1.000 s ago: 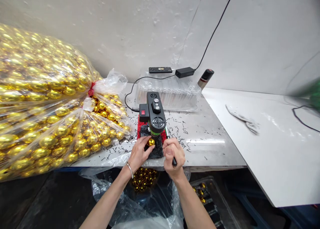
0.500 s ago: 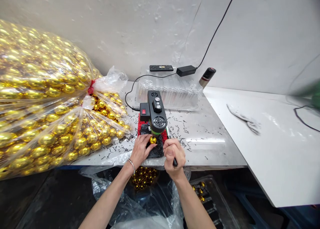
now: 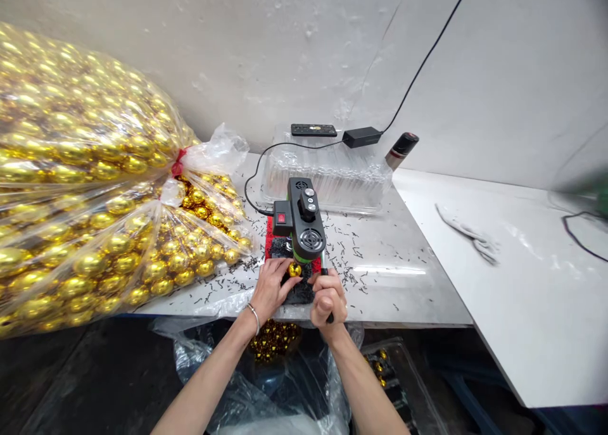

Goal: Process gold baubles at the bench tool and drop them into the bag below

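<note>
Under the head of a small black bench press machine (image 3: 306,220), a shiny gold ball (image 3: 295,270) sits between the thumb and fingers of my left hand (image 3: 270,287). My right hand (image 3: 329,297) is wrapped round the black-gripped lever (image 3: 330,318) at the machine's right side. The machine stands on a base with red and black matting (image 3: 270,239). A red switch (image 3: 281,218) shows on its left. What lies right under the press head is partly hidden by the head and my fingers.
Large clear bags of gold balls (image 3: 90,264) fill the left. Behind the machine stands a clear plastic tray (image 3: 327,182) with a power adapter (image 3: 361,137) on it. Black shreds litter the metal tabletop (image 3: 399,289). Below the edge are more gold balls (image 3: 275,340). A glove-like white item (image 3: 468,232) lies right.
The view has shifted slightly, so the scene sits a little further right and lower. My left hand still holds the ball, and my right hand stays on the lever, a bit closer in.
</note>
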The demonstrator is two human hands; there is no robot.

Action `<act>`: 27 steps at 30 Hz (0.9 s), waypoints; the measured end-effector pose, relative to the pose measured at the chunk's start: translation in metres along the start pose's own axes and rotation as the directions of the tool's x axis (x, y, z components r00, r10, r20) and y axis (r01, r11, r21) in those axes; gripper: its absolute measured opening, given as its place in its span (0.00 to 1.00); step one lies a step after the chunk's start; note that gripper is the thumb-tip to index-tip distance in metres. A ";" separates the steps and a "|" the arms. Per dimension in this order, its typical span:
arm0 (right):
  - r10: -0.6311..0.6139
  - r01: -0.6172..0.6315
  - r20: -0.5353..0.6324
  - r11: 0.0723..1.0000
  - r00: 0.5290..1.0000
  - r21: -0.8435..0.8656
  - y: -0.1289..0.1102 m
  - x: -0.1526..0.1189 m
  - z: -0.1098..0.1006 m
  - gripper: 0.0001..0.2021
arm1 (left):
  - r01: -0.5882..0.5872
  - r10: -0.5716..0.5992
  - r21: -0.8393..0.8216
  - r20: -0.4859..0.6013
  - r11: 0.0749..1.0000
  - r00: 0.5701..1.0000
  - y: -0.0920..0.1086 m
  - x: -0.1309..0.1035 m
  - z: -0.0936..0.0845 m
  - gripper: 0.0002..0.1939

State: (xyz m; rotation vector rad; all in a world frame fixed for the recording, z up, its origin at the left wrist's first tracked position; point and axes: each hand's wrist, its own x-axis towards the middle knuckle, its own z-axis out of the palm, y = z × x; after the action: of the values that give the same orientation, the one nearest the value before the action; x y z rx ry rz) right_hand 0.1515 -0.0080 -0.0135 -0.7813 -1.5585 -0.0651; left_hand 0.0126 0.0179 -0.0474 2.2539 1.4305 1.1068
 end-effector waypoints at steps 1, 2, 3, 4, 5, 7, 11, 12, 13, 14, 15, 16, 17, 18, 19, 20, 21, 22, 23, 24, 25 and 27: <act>0.011 -0.011 0.003 1.000 1.000 -0.004 0.001 -0.001 0.000 0.16 | -0.006 0.006 0.001 -0.006 1.000 1.000 0.000 0.000 0.000 0.16; 0.017 -0.017 0.005 1.000 1.000 -0.005 0.002 -0.002 0.000 0.16 | -0.011 0.011 0.001 -0.009 1.000 1.000 -0.001 0.000 0.000 0.16; 0.012 -0.012 0.019 1.000 1.000 -0.008 0.003 -0.003 0.000 0.16 | -0.016 0.016 0.000 -0.010 1.000 1.000 -0.001 0.000 0.000 0.16; -0.010 0.010 0.045 1.000 0.999 -0.014 0.004 -0.003 -0.001 0.16 | -0.018 0.018 -0.003 -0.012 1.000 1.000 -0.001 0.000 0.000 0.16; -0.045 0.046 0.074 0.999 0.996 -0.022 0.005 -0.003 -0.002 0.15 | -0.020 0.020 -0.006 -0.014 1.000 1.000 -0.001 0.000 0.000 0.16; -0.106 0.113 0.131 0.993 0.986 -0.046 0.005 -0.001 -0.003 0.14 | -0.021 0.020 -0.015 -0.017 1.000 1.000 -0.002 0.000 0.001 0.16; -0.041 0.043 0.093 0.999 0.995 -0.024 -0.009 0.018 -0.007 0.14 | -0.011 0.010 -0.043 -0.035 0.999 0.999 -0.003 0.003 0.004 0.17; 0.000 -0.001 0.073 1.000 0.997 0.004 -0.016 0.027 -0.009 0.14 | -0.004 0.002 -0.057 -0.040 0.998 0.999 -0.002 0.004 0.004 0.17; 0.063 -0.066 0.058 0.997 0.996 0.034 -0.023 0.036 -0.011 0.14 | 0.007 -0.011 -0.073 -0.046 0.997 0.999 -0.001 0.005 0.003 0.17; 0.138 -0.140 0.033 0.989 0.990 0.053 -0.030 0.046 -0.013 0.15 | 0.022 -0.027 -0.088 -0.055 0.996 0.998 0.001 0.004 0.000 0.16; 0.205 -0.207 0.038 0.976 0.978 0.065 -0.036 0.056 -0.015 0.15 | 0.041 -0.048 -0.100 -0.065 0.994 0.997 0.004 0.003 -0.003 0.16; 0.265 -0.269 0.056 0.961 0.963 0.072 -0.042 0.065 -0.016 0.15 | 0.063 -0.072 -0.108 -0.076 0.992 0.995 0.008 -0.002 -0.008 0.16; 0.293 -0.298 0.066 0.951 0.954 0.082 -0.046 0.072 -0.018 0.15 | 0.084 -0.093 -0.113 -0.082 0.990 0.992 0.013 -0.008 -0.013 0.16; 0.305 -0.312 0.079 0.946 0.949 0.087 -0.048 0.076 -0.019 0.16 | 0.098 -0.107 -0.119 -0.077 0.988 0.991 0.018 -0.018 -0.018 0.16; 0.306 -0.313 0.083 0.946 0.949 0.091 -0.050 0.079 -0.019 0.16 | 0.104 -0.113 -0.123 -0.064 0.987 0.992 0.023 -0.029 -0.023 0.17; 0.293 -0.300 0.080 0.949 0.953 0.094 -0.050 0.078 -0.019 0.16 | 0.104 -0.110 -0.129 -0.037 0.986 0.993 0.028 -0.042 -0.027 0.18; 0.278 -0.284 0.071 0.954 0.958 0.096 -0.049 0.076 -0.019 0.16 | 0.100 -0.101 -0.134 -0.007 0.986 0.995 0.033 -0.056 -0.030 0.18; 0.263 -0.268 0.059 0.958 0.963 0.098 -0.048 0.073 -0.018 0.16 | 0.097 -0.095 -0.136 0.014 0.986 0.995 0.037 -0.068 -0.032 0.19; 0.257 -0.261 0.050 0.960 0.965 0.100 -0.046 0.069 -0.017 0.15 | 0.099 -0.095 -0.140 0.038 0.985 0.995 0.040 -0.078 -0.034 0.20; 0.259 -0.262 0.042 0.960 0.965 0.102 -0.045 0.065 -0.015 0.15 | 0.107 -0.102 -0.141 0.046 0.984 0.994 0.041 -0.084 -0.036 0.21; 0.263 -0.266 0.037 0.958 0.964 0.105 -0.043 0.062 -0.014 0.15 | 0.121 -0.117 -0.135 0.038 0.983 0.992 0.041 -0.085 -0.038 0.21; 0.271 -0.273 0.032 0.956 0.962 0.111 -0.041 0.057 -0.013 0.15 | 0.148 -0.152 -0.090 -0.040 0.985 0.988 0.034 -0.073 -0.046 0.18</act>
State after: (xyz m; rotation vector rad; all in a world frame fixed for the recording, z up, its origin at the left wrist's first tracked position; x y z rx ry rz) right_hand 0.1451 -0.0208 0.0568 -0.8995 -1.4429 0.2319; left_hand -0.0140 -0.0697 -0.0311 2.0376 1.5123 1.1561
